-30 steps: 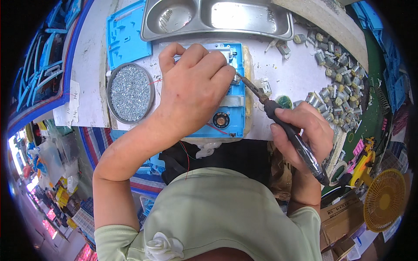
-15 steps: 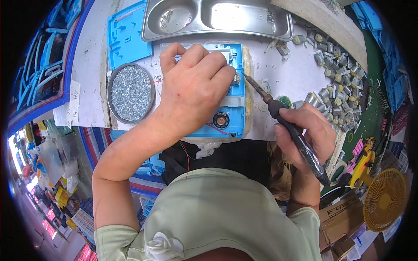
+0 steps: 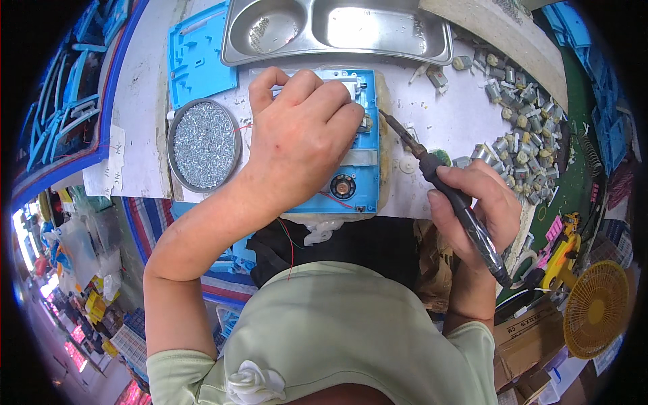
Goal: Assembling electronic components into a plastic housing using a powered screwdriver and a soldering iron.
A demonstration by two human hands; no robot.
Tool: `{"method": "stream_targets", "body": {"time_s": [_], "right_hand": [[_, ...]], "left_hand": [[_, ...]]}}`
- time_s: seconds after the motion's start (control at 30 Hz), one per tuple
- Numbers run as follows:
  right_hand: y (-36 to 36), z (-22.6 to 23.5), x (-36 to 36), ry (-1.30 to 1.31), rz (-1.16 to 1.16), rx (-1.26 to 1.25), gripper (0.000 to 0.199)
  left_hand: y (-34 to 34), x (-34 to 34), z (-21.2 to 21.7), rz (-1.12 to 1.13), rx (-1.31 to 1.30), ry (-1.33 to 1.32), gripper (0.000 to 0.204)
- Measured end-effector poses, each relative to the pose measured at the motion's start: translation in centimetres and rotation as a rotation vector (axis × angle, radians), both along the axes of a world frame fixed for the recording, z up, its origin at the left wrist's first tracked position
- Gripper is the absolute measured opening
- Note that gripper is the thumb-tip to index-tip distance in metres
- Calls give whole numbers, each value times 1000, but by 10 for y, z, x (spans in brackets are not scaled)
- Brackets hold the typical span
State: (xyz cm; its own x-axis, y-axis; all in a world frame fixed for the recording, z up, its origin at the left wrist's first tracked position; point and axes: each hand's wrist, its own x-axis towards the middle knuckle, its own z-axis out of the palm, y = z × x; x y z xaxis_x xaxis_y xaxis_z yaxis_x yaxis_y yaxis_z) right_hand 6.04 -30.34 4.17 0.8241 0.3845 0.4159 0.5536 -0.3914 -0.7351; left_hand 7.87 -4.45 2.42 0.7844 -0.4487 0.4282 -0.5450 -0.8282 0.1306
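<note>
My right hand (image 3: 482, 209) grips the black handle of a soldering iron (image 3: 466, 219). The iron's thin tip points up and left, just beside the right edge of a light-blue plastic casing (image 3: 365, 175). Over that casing my left hand (image 3: 304, 138) is bent, its fingers closed and pointing down. What those fingers pinch, if anything, is hidden under the hand. Inside the casing are a small round speaker (image 3: 343, 186), a pale strip and thin red wires. The casing lies on a yellowish, plastic-wrapped pad (image 3: 383, 155).
A round tub of small metal screws (image 3: 204, 145) stands left of the casing. Behind it lies another blue plastic shell (image 3: 202, 57), next to a steel compartment tray (image 3: 337, 55). Many small motors (image 3: 523, 145) are heaped at right. A yellow fan (image 3: 595, 310) stands at lower right.
The soldering iron's tip has shifted very slightly to the right, a little away from the casing's edge. My left hand stays nearly where it was.
</note>
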Motion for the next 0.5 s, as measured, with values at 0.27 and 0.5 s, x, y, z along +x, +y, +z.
{"method": "stream_targets", "body": {"time_s": [0.27, 0.5], "right_hand": [[2, -2, 4, -74, -1, 41, 32], [-1, -2, 5, -22, -27, 51, 31]], "left_hand": [[2, -2, 3, -3, 14, 6, 26], [53, -27, 14, 194, -8, 68, 32]]}}
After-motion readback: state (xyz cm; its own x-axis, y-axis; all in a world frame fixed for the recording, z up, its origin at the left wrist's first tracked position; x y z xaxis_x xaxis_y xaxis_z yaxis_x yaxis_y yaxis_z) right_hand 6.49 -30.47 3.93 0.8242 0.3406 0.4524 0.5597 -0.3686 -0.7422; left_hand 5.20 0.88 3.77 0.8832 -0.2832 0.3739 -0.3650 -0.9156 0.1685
